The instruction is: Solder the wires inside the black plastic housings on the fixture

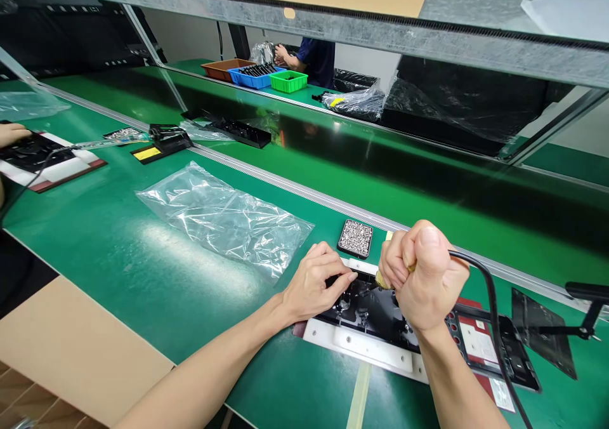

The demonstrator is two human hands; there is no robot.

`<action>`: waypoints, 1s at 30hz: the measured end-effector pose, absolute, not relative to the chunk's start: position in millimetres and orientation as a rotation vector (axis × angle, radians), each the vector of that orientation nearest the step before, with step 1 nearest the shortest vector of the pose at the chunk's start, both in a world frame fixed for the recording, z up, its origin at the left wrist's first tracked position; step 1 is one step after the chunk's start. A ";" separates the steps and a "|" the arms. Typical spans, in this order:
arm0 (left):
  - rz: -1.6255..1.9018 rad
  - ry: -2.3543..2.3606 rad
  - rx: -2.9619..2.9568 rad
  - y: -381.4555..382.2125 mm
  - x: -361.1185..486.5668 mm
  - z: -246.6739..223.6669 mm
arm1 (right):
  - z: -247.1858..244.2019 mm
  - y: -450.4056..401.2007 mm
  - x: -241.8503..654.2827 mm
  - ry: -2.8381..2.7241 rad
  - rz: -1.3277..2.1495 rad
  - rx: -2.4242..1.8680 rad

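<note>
A black plastic panel point(375, 315) with small metal fittings lies in a white jig point(366, 345) on the green bench. Over its left end is my left hand point(316, 283), thumb and fingertips pinched together at the far edge; whatever they hold is too small to make out. My right hand point(423, 277) is wrapped in a fist round a corded electric screwdriver point(381, 280), mostly hidden, with some yellow showing beside the fingers. Its black cord point(490, 296) leaves the top of the fist. Behind the jig sits a small black tray of screws point(355, 238).
A clear plastic bag point(228, 216) lies left of the jig. To the right are a black frame point(514, 353) and a black bracket arm point(587, 321). A metal shelf point(304, 19) spans overhead. Co-workers' hands show at far left and behind the bins point(254, 77).
</note>
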State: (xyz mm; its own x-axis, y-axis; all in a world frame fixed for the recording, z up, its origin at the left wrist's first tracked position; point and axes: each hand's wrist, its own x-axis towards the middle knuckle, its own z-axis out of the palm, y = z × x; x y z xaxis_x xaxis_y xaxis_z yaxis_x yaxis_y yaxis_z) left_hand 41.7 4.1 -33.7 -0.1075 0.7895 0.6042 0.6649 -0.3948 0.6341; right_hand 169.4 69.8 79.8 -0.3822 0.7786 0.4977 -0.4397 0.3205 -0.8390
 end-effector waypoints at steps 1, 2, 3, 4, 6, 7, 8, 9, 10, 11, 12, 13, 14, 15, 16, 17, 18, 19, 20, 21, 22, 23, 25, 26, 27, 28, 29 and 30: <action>1.526 1.652 2.013 4.3 41.9 -34.0 | 79.8 69.8 169.4 -1.451 1.347 -0.330; 1.526 1.653 2.015 4.5 42.0 -34.4 | 79.8 69.7 169.4 -1.450 1.346 -0.330; 1.525 1.654 2.015 4.7 42.2 -34.8 | 79.7 69.6 169.5 -1.450 1.347 -0.331; 1.525 1.656 2.015 4.7 42.4 -35.1 | 79.7 69.5 169.6 -1.449 1.346 -0.332; 1.528 1.656 2.013 4.5 42.8 -35.4 | 79.4 69.2 170.0 -1.450 1.345 -0.335; 1.530 1.656 2.012 4.3 42.9 -35.4 | 79.4 69.1 170.2 -1.452 1.343 -0.337; 1.533 1.656 2.012 4.1 42.9 -35.4 | 79.3 69.1 170.4 -1.455 1.341 -0.338; 1.535 1.654 2.013 3.9 42.8 -35.4 | 79.3 69.0 170.6 -1.457 1.339 -0.339; 1.536 1.652 2.014 3.7 42.7 -35.4 | 79.4 69.0 170.7 -1.456 1.339 -0.340; 1.536 1.651 2.014 3.6 42.5 -35.4 | 79.5 68.9 170.7 -1.455 1.340 -0.341; 1.534 1.651 2.014 3.6 42.4 -35.5 | 79.6 68.9 170.6 -1.452 1.342 -0.339; 1.534 1.652 2.014 3.7 42.2 -35.6 | 79.7 68.9 170.5 -1.449 1.346 -0.337; 1.532 1.653 2.014 3.8 42.1 -35.7 | 79.8 68.8 170.4 -1.446 1.349 -0.336; 1.533 1.656 2.014 4.0 42.1 -35.8 | 79.8 68.8 170.3 -1.443 1.351 -0.336; 1.535 1.658 2.013 4.2 42.1 -35.8 | 79.9 68.8 170.3 -1.443 1.353 -0.338; 1.537 1.658 2.014 4.5 42.2 -35.7 | 79.9 68.8 170.3 -1.442 1.352 -0.340; 1.539 1.658 2.014 4.9 42.3 -35.6 | 80.0 68.8 170.4 -1.443 1.350 -0.341; 1.542 1.658 2.013 5.3 42.3 -35.6 | 80.2 68.8 170.6 -1.443 1.346 -0.344; 1.545 1.659 2.013 5.8 42.4 -35.6 | 80.4 68.9 170.8 -1.441 1.343 -0.347; 1.546 1.658 2.013 6.2 42.5 -35.7 | 80.6 69.0 171.1 -1.439 1.343 -0.351; 1.546 1.658 2.013 6.6 42.5 -35.8 | 80.8 69.1 171.5 -1.435 1.344 -0.355; 1.545 1.658 2.013 6.9 42.6 -36.1 | 81.1 69.2 171.9 -1.433 1.346 -0.360; 1.541 1.657 2.012 7.2 43.0 -36.6 | 81.5 69.6 172.7 -1.432 1.347 -0.365; 1.536 1.659 2.010 7.3 43.4 -36.9 | 81.7 69.9 173.1 -1.434 1.344 -0.367; 1.532 1.661 2.007 7.3 43.8 -37.0 | 81.8 70.4 173.4 -1.433 1.338 -0.368; 1.529 1.664 2.005 7.4 44.4 -37.0 | 81.8 70.9 173.6 -1.432 1.334 -0.370; 1.527 1.664 2.005 7.6 45.0 -36.9 | 81.8 71.5 173.8 -1.430 1.330 -0.372; 1.527 1.664 2.004 7.9 45.6 -36.8 | 81.9 72.1 174.0 -1.429 1.329 -0.373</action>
